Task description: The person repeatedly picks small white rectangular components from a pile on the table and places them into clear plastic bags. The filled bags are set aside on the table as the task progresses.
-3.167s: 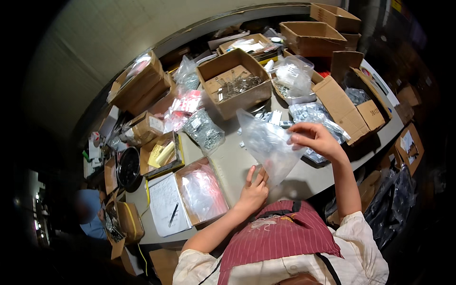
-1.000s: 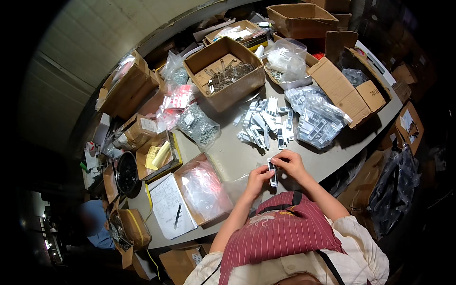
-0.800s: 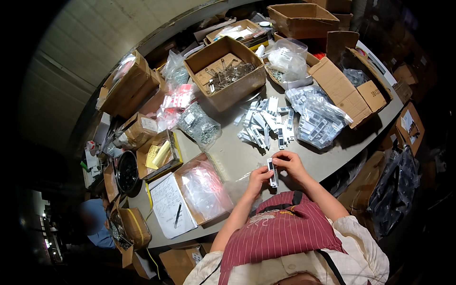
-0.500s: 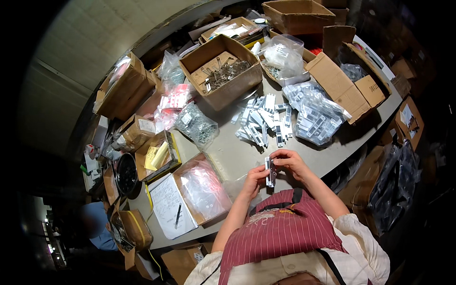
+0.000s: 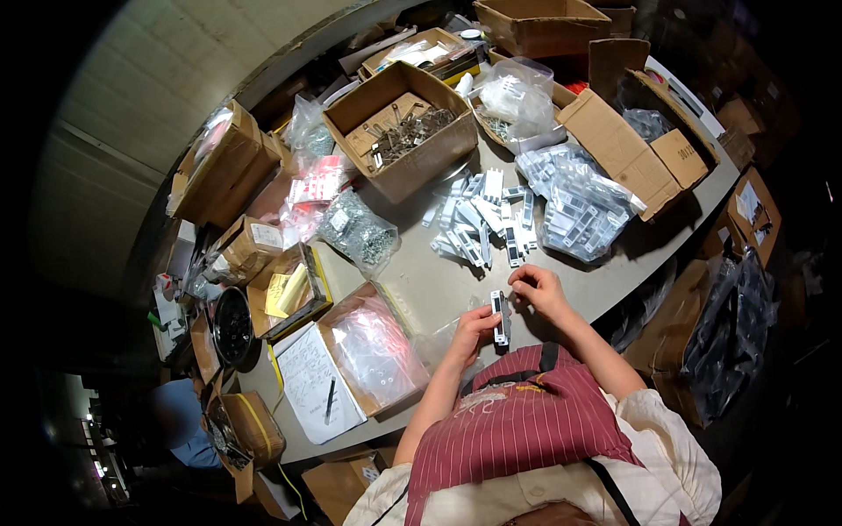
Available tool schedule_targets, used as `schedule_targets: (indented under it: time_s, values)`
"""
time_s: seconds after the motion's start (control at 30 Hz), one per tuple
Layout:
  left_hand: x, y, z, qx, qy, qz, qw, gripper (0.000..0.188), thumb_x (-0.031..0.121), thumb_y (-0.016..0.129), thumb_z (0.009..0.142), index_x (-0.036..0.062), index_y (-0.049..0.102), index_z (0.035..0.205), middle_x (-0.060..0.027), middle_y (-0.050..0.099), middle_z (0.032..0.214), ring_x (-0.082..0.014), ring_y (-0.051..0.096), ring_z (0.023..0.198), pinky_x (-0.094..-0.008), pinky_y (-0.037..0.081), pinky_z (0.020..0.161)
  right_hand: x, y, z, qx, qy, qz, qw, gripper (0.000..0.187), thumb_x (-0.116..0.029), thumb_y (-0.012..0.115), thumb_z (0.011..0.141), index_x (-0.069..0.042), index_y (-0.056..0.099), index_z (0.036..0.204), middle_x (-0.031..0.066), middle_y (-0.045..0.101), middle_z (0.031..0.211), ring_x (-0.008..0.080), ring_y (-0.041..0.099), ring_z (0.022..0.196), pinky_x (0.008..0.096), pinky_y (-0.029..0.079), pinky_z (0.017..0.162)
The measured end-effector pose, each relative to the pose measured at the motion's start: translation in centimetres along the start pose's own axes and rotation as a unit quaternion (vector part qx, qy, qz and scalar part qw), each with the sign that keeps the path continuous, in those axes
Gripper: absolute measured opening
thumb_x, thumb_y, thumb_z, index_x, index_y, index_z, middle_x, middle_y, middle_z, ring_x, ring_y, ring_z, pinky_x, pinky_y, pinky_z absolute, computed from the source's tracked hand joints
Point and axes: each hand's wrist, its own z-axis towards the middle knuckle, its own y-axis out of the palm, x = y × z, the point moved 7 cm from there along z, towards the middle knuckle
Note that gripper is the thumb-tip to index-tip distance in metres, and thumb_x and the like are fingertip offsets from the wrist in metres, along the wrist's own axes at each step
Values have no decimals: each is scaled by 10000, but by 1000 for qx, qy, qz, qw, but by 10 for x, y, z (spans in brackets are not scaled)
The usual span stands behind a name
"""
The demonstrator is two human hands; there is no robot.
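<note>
My left hand (image 5: 474, 332) grips a narrow white-and-grey plastic housing (image 5: 501, 316) with a dark slot along its face, held upright just in front of my apron. Slightly right of it and farther off, my right hand (image 5: 538, 294) is apart from the housing, its fingers bent and pressed together. Whether a small part sits between those fingertips is hidden. Beyond both hands lies a loose pile of similar white-and-grey housings (image 5: 478, 219) on the table. A clear bag of more such housings (image 5: 581, 219) rests right of the pile.
Behind the pile stands a cardboard box of dark metal parts (image 5: 399, 131). Leftward are a bag of small screws (image 5: 358, 232), an open box lined with clear plastic (image 5: 373, 355), and a written sheet (image 5: 307, 381) with a pen (image 5: 330, 399). An open carton (image 5: 627, 158) stands far right.
My right hand has let go of the housing and moved slightly away from it. The housing, still in my left hand, now shows its slotted white face instead of its dark side.
</note>
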Motion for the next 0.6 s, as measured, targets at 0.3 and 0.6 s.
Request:
schedule_targets:
  time_s: [0.3, 0.6]
  values:
    - [1, 7, -5, -19, -12, 8, 1000, 270, 122, 557, 929, -4, 675, 1137, -71, 668, 942, -175, 639, 841, -319, 505, 728, -20, 19, -18, -183, 128, 85, 971, 187, -76, 734, 869, -9, 655, 1026, 27, 674, 888, 110, 635, 814, 275, 527, 750]
    - [11, 11, -20, -72, -21, -30, 997, 349, 245, 623, 918, -17, 663, 1145, -79, 694, 908, -147, 669, 792, -274, 530, 728, -29, 27, -24, -182, 151, 112, 965, 127, -135, 697, 901, -46, 625, 953, 6, 633, 868, 99, 584, 756, 264, 463, 681]
